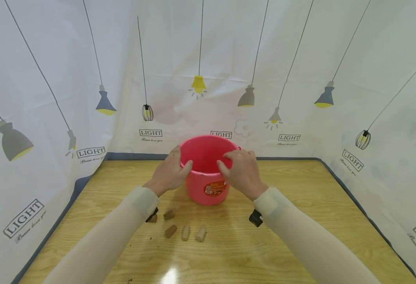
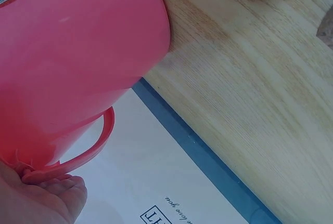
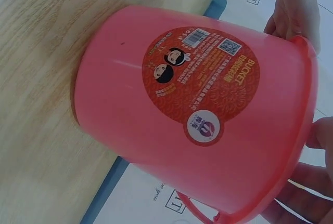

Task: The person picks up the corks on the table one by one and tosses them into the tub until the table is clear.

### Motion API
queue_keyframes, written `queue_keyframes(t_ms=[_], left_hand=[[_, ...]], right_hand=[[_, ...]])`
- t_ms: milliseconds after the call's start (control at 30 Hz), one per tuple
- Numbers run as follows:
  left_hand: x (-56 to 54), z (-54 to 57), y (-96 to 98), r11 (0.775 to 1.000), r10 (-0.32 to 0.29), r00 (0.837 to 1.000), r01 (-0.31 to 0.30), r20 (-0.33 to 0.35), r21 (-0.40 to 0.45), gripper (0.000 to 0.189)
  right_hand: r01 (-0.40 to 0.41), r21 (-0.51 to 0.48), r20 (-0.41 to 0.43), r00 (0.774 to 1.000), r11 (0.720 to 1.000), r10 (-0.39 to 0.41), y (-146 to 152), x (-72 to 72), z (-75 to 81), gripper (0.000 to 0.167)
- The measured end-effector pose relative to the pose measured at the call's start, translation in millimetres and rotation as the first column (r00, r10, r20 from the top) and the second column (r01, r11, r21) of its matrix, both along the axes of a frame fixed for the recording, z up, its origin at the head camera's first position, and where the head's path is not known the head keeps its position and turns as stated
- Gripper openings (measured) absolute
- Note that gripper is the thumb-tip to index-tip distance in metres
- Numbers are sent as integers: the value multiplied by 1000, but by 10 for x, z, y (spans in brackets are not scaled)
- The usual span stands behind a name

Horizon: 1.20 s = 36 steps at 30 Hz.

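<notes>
A pink plastic bucket (image 1: pixel 207 189) with a round red label stands at the back of the wooden table, its mouth facing up. At its left side, my left hand (image 1: pixel 169 171) grips the rim, thumb over the edge. My right hand (image 1: pixel 243 171) holds the rim on the opposite side, with its thumb at the edge too. Beneath the left hand, the bucket's pink handle (image 2: pixel 99 143) hangs down in the left wrist view. The right wrist view shows the label (image 3: pixel 200 76) on the bucket's wall. The bucket's bottom inside is hidden.
Several small brown cork-like pieces lie on the table (image 1: pixel 282 252) in front of the bucket, among them a dark one (image 1: pixel 170 231) and a paler one (image 1: pixel 201 234). A white curtain (image 1: pixel 179 47) printed with lamps surrounds the table's back and sides.
</notes>
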<state>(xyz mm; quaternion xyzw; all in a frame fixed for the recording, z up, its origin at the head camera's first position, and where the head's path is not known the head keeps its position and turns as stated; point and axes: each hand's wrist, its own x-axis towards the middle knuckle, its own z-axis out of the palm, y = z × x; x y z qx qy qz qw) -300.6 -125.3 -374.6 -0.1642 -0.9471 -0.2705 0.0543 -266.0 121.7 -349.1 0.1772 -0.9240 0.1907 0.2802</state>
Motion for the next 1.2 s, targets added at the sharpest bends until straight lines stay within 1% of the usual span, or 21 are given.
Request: queue_keyframes(t_ms=[100, 200, 300, 400, 500, 667, 867, 933, 1067, 1200], left_hand=[[4, 5, -3, 1000, 1, 1000, -1, 1, -4, 83], [-5, 0, -6, 1000, 0, 1000, 0, -3, -6, 84], [-16, -8, -9, 1000, -2, 1000, 2, -7, -4, 84], [-20, -13, -12, 1000, -3, 1000, 3, -9, -1, 84], [-18, -13, -12, 1000, -2, 1000, 2, -10, 0, 84], [-13, -5, -14, 1000, 1, 1000, -1, -5, -9, 84], [-4, -3, -12, 1000, 3, 1000, -3, -2, -9, 84], [-5, -6, -12, 1000, 1, 1000, -1, -3, -5, 84], [-10, -12, -17, 1000, -2, 1000, 2, -3, 0, 84], [-12, -16, -26, 1000, -5, 1000, 5, -1, -2, 85]], right_hand=[[-12, -27, -15, 1000, 1000, 11, 24, -16, -26, 35], [-13, -50, -8, 1000, 999, 12, 49, -42, -54, 40], [-13, -88, 13, 1000, 996, 14, 76, -71, -71, 47], [-14, -143, 40, 999, 990, 20, 106, -106, -89, 50], [-36, -215, 64, 997, 976, 51, 136, -146, -111, 49], [-61, -309, 86, 992, 949, 91, 186, -208, -145, 47], [-18, -395, 146, 986, 919, 82, 228, -240, -181, 61], [-3, -424, 165, 983, 906, 81, 238, -251, -189, 64], [16, -488, 199, 975, 873, 93, 262, -286, -204, 62], [38, -516, 231, 968, 856, 96, 290, -337, -224, 58]])
